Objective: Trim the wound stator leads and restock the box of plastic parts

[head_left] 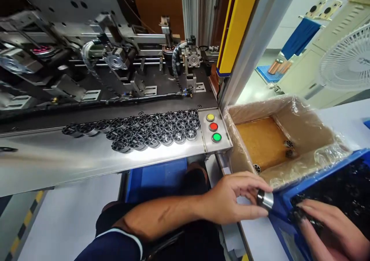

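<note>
My left hand [231, 199] reaches across to the right and pinches a small silver-and-black cylindrical metal part [265, 199] between thumb and fingers, just at the rim of a blue crate [291, 193]. My right hand [323, 218] lies inside that crate on a heap of dark round parts [343, 191], its fingers curled over some of them. Whether it grips one is unclear.
Several black round parts [156, 130] stand in rows on the steel shelf [86, 157] of a machine. Beside them sit yellow, red and green buttons [213, 127]. A plastic-lined cardboard box [274, 138] holds a few parts. A white fan [347, 61] stands at the right.
</note>
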`<state>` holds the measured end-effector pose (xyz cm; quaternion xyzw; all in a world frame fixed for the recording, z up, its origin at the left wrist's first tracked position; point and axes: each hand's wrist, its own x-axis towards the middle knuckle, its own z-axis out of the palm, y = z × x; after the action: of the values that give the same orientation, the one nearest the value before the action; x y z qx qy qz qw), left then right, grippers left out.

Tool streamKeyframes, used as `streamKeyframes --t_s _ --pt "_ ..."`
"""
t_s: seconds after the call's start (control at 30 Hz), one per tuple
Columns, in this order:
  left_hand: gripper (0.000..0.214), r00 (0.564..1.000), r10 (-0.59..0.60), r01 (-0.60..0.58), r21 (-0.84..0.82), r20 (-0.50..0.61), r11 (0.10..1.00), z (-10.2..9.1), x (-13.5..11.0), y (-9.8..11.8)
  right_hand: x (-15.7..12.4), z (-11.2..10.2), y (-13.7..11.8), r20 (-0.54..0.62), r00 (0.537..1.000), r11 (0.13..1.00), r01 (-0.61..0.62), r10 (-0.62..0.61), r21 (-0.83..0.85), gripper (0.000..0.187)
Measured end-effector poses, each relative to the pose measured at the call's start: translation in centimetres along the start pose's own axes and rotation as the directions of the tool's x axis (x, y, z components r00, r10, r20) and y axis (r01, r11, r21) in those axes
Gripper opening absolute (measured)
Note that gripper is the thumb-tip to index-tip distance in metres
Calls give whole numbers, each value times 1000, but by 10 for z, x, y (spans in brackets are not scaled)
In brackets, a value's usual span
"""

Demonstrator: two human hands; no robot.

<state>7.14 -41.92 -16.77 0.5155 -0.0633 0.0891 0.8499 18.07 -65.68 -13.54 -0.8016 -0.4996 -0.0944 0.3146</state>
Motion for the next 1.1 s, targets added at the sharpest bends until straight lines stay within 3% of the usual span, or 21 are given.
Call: streamKeyframes --t_s 0.2,0.4,0.5,0.73,0.9,1.03,1.1 --pt "56 995 -104 104 -76 -1 992 20 -6 -1 17 -3 -45 -65 986 984 157 -152 87 18" --pt "68 974 -226 225 -189 20 956 49 -32 5 4 -4 -59 -112 967 941 249 -228 229 27" --pt "71 981 -190 182 -171 -31 968 62 -44 6 -4 -3 -63 -133 960 923 273 -245 271 28" --pt "72 992 -69 61 -86 -102 994 76 -62 11 -14 -7 -77 -202 924 919 358 -324 166 28" --pt "74 988 -61 54 -54 -140 997 76 -69 16 -16 -9 -76 -113 901 876 433 -418 211 50" --pt "72 986 -90 73 -125 -138 989 71 -71 15 -14 -5 -71 -122 840 847 532 -529 -11 56" --pt "71 986 -109 86 -171 -128 981 70 -72 14 -14 -4 -71 -129 833 843 534 -538 -63 56"
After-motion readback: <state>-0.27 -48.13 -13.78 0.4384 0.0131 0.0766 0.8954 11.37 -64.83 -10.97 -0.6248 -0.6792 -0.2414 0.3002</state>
